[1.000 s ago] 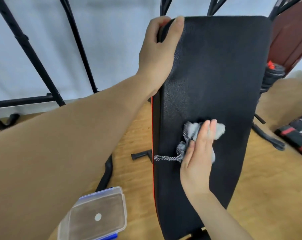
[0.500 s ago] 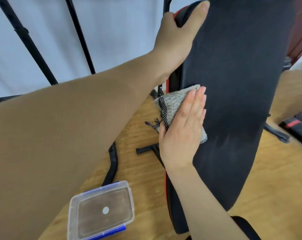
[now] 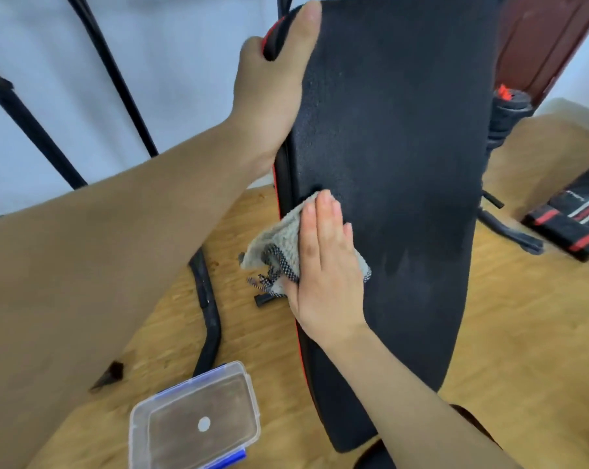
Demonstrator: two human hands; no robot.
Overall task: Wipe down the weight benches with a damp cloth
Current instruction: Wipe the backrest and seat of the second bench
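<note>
The black padded backrest of the weight bench (image 3: 404, 164) stands tilted up in front of me, with a red strip along its left edge. My left hand (image 3: 272, 86) grips the top left corner of the pad, thumb on its face and fingers wrapped behind. My right hand (image 3: 323, 262) presses a grey knitted cloth (image 3: 279, 245) flat against the pad's left edge, fingers straight and together. Part of the cloth hangs off the edge to the left. A damp streak shows on the pad right of the hand.
A clear plastic box (image 3: 195, 421) with blue clips sits on the wooden floor at lower left. Black frame tubes (image 3: 208, 299) run behind and under the bench. A black-and-red pad (image 3: 570, 218) and a foam roller (image 3: 509, 106) lie to the right.
My right hand slid the cloth from the middle of the pad to its left edge, and the cloth opened out flat. The left hand kept its grip on the top corner.
</note>
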